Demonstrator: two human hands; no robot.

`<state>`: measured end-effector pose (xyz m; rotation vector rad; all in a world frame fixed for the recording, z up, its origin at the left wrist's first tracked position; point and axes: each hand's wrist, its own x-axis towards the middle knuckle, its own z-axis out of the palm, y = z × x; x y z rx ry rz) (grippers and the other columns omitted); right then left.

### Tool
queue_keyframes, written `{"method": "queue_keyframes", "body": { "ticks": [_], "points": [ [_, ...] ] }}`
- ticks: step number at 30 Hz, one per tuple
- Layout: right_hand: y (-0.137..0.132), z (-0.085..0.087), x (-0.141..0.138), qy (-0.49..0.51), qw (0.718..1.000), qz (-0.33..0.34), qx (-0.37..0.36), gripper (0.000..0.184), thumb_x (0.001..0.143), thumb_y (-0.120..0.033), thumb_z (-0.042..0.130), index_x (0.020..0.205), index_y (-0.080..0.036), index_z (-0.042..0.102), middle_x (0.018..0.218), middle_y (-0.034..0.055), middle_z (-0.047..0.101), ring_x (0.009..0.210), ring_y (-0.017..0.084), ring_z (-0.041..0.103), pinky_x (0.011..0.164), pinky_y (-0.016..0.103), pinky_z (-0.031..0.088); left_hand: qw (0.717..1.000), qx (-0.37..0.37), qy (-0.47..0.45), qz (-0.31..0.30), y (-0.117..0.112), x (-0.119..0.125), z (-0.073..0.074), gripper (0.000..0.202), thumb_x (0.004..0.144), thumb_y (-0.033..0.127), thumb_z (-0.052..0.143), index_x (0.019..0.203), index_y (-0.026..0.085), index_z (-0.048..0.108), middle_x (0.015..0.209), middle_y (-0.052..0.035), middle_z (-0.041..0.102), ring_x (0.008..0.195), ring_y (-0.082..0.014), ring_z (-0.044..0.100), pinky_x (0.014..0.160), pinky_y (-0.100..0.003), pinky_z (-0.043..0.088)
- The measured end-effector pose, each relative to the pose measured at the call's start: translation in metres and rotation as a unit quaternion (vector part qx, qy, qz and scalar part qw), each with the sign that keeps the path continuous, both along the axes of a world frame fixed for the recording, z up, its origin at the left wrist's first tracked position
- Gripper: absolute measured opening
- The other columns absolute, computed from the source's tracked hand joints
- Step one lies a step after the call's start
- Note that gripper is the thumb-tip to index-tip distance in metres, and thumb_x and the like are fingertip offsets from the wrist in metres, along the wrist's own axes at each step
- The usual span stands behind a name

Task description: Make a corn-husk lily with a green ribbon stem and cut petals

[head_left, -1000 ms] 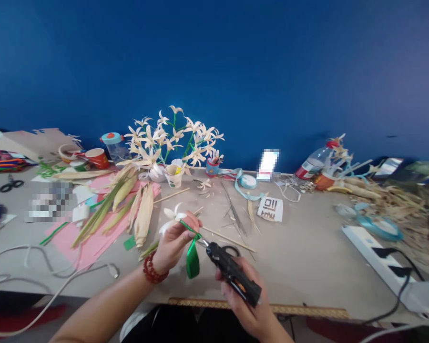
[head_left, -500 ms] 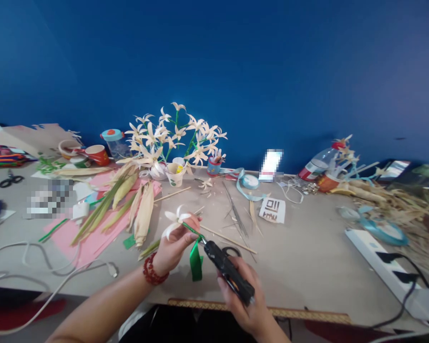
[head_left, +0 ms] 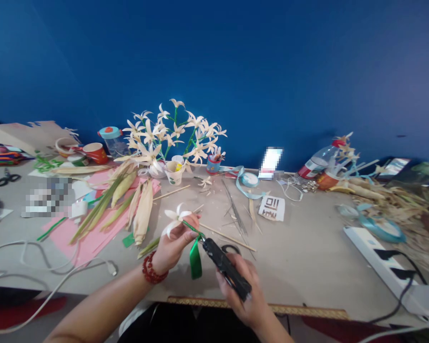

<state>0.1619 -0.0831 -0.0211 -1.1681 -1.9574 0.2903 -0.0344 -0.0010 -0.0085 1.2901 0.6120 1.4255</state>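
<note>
Near centre, the left hand (head_left: 177, 238) pinches a green-wrapped flower stem (head_left: 191, 226), ribbon tail (head_left: 195, 262) unwound; the right hand (head_left: 243, 282) grips a glue gun (head_left: 222, 263).

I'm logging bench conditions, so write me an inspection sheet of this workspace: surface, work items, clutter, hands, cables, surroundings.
Surface: grey table, scraps scattered near the middle.
Work items: white flower on green stem; green ribbon hanging; black glue gun, tip at the stem, contact unclear.
Clutter: pink paper, corn husks, thin wires, scissors at far left.
Hands: left hand holds the stem; right hand grips the glue gun.
Cables: white USB cable loose at left; black plugs in power strip at right.
Surroundings: blue wall behind.
</note>
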Motion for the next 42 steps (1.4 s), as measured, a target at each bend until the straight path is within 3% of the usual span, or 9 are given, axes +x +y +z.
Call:
{"method": "queue_keyframes", "body": {
  "ticks": [9, 16, 27, 36, 42],
  "points": [
    [0.002, 0.001, 0.001, -0.033, 0.996, -0.012, 0.079, 0.034, 0.089, -0.030, 0.048, 0.122, -0.019, 0.047, 0.093, 0.0108, 0.071, 0.079, 0.024, 0.068, 0.070, 0.034, 0.058, 1.000, -0.006, -0.007, 0.004, 0.001, 0.001, -0.002, 0.012, 0.081, 0.028, 0.067, 0.075, 0.019, 0.064, 0.074, -0.0016, 0.054, 0.079, -0.0180, 0.053, 0.105, -0.047, 0.037],
    [0.004, 0.010, -0.002, -0.027, 0.998, -0.003, 0.061, 0.029, 0.086, -0.024, 0.051, 0.115, -0.020, 0.050, 0.089, 0.0091, 0.071, 0.074, 0.023, 0.069, 0.068, 0.032, 0.058, 1.000, 0.003, 0.002, 0.005, 0.001, 0.001, 0.002, 0.014, 0.082, 0.029, 0.067, 0.073, 0.018, 0.064, 0.073, -0.0013, 0.054, 0.077, -0.0174, 0.052, 0.105, -0.047, 0.037],
    [0.003, 0.002, 0.000, -0.024, 0.999, -0.007, 0.041, 0.027, 0.084, -0.024, 0.052, 0.110, -0.020, 0.052, 0.087, 0.0085, 0.072, 0.074, 0.023, 0.069, 0.069, 0.033, 0.058, 1.000, -0.005, -0.005, 0.009, 0.002, 0.001, 0.002, 0.014, 0.081, 0.029, 0.068, 0.074, 0.018, 0.063, 0.073, -0.0018, 0.054, 0.077, -0.0180, 0.051, 0.104, -0.048, 0.038],
    [0.004, 0.002, 0.000, -0.030, 0.996, -0.027, 0.083, 0.028, 0.087, -0.026, 0.049, 0.114, -0.020, 0.049, 0.087, 0.0085, 0.071, 0.073, 0.023, 0.069, 0.066, 0.032, 0.057, 1.000, 0.002, -0.018, 0.005, 0.002, 0.002, 0.006, 0.014, 0.081, 0.027, 0.068, 0.072, 0.018, 0.063, 0.071, -0.0008, 0.053, 0.076, -0.0168, 0.051, 0.103, -0.046, 0.038],
    [0.005, 0.009, -0.002, -0.032, 0.999, -0.004, 0.042, 0.020, 0.086, -0.025, 0.048, 0.106, -0.021, 0.050, 0.083, 0.0073, 0.070, 0.069, 0.021, 0.068, 0.063, 0.030, 0.056, 1.000, -0.001, -0.012, 0.010, 0.002, 0.002, 0.004, 0.014, 0.081, 0.028, 0.068, 0.074, 0.017, 0.064, 0.071, -0.0009, 0.053, 0.076, -0.0172, 0.052, 0.103, -0.047, 0.039]
  ]
}}
